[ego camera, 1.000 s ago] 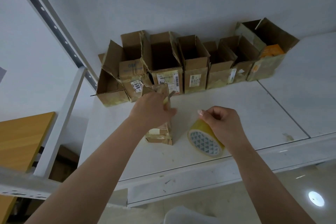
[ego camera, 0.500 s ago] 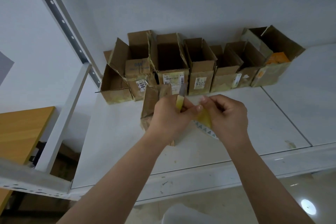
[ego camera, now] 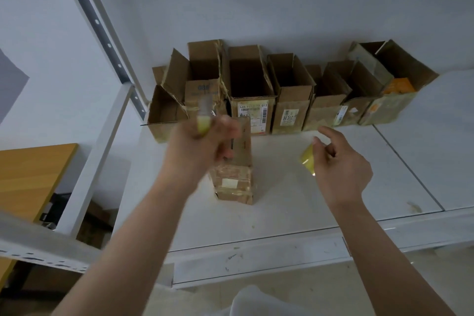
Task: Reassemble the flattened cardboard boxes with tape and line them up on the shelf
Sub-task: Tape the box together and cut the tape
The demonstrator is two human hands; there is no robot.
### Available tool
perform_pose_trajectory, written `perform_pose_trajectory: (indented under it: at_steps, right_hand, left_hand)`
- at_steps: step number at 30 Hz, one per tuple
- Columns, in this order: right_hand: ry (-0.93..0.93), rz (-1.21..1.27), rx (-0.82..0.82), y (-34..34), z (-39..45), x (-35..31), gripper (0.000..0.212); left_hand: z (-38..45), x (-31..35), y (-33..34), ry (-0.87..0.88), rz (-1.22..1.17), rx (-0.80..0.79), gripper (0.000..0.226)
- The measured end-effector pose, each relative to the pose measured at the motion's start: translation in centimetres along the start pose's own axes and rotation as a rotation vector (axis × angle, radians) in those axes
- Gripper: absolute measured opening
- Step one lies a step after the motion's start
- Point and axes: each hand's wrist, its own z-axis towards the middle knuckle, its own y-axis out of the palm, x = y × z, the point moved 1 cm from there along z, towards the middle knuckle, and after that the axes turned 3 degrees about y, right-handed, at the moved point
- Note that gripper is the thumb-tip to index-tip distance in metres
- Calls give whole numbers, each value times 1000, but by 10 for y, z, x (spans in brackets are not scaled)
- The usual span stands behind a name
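A small cardboard box [ego camera: 234, 182] lies on the white shelf [ego camera: 282, 202], its taped end towards me. My left hand [ego camera: 197, 143], blurred by motion, is above the box's far end and grips a small yellow-handled cutter [ego camera: 204, 123] that points upward. To the right of the box, my right hand [ego camera: 341, 169] holds a yellow tape roll [ego camera: 307, 160], mostly hidden behind the fingers. Several open cardboard boxes [ego camera: 292, 100] stand in a row against the back wall.
A white perforated upright post [ego camera: 102, 31] and a side rail [ego camera: 97, 161] frame the shelf's left end. A wooden tabletop [ego camera: 30, 174] sits lower left. Bare shelf surface extends right of the row, with a panel seam [ego camera: 410, 169].
My hands, together half a second ago, have parted. The left went up and left with the cutter, the right went right with the tape roll. The small box now shows between them.
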Motion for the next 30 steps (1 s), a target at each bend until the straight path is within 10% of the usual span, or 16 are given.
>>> perform_pose_trajectory:
  at_steps: [4,11,20,30]
  right_hand:
    - [-151,-112,-90,17,-22,21,20]
    - [52,-119,-404,37,-53,18,46]
    - [-180,192,-591,20,-34,-82,64]
    - [-281,249,-519,30,-49,-76,64]
  left_hand:
    - [13,-22,-39,8,151,205,21]
    - [-2,-67,-43,-48,208,169,29]
    - [-11,-84,-24,74,101,45,53]
    - [-14,-108,-24,138,117,71,35]
